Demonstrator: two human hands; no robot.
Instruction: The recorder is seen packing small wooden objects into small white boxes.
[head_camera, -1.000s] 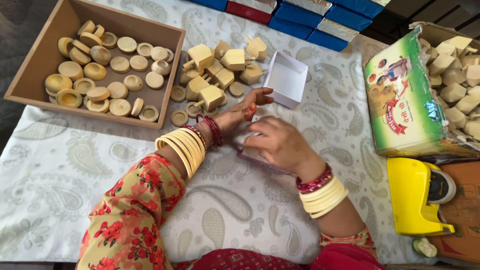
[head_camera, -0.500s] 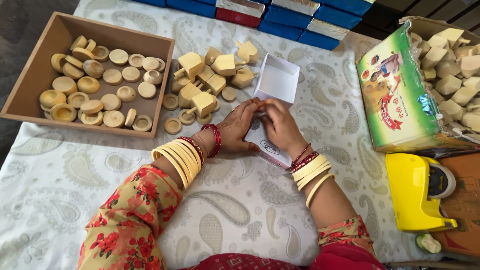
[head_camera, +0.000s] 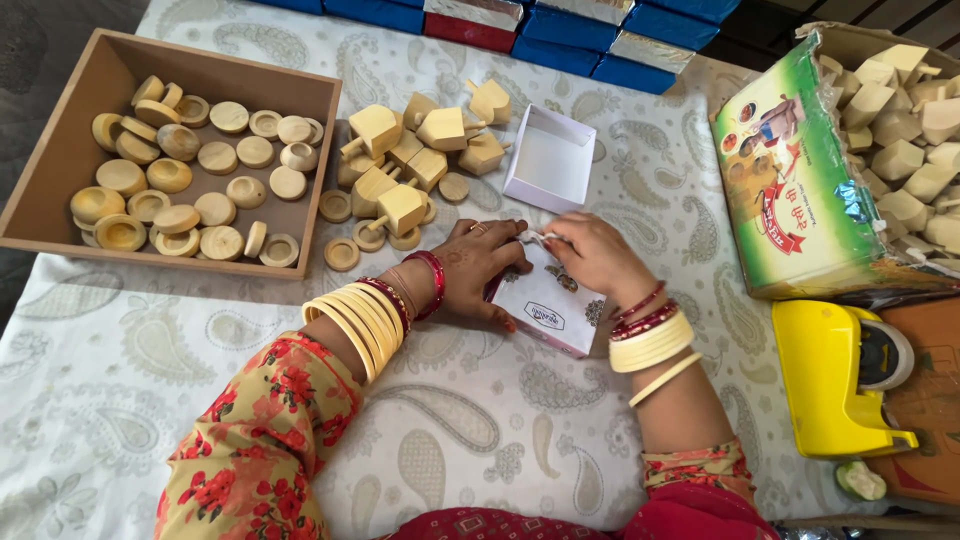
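Both hands grasp a small white printed box (head_camera: 548, 305) lying between them — the left hand (head_camera: 475, 265) presses its near side, the right hand (head_camera: 592, 255) pinches its top edge. Just beyond the fingertips sits an open white box tray (head_camera: 549, 160); bare cloth (head_camera: 470, 420) lies open toward the body.

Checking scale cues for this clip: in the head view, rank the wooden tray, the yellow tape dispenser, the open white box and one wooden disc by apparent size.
1. Wooden tray
2. Yellow tape dispenser
3. Open white box
4. Wooden disc

The dispenser lies nearer the camera than the tray, so that gap may be understated.
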